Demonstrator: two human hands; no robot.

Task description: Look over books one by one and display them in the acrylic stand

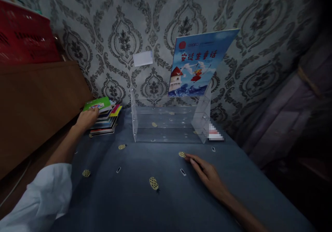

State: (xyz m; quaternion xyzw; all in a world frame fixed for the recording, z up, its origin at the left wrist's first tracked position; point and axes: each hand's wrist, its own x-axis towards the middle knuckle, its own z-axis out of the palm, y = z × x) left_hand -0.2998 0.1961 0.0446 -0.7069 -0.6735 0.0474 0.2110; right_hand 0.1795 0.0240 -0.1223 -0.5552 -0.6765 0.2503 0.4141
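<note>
Green book [100, 103] lies partly behind the left hand [89, 117].

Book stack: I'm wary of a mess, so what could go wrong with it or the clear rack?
The uneven book stack might slide if the left hand drags the green book on top. The blue book rises well above the clear rack, so a knock could tip it.

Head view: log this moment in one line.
left hand: touching green book atop pile; right hand: empty; blue book: standing in clear rack
</note>
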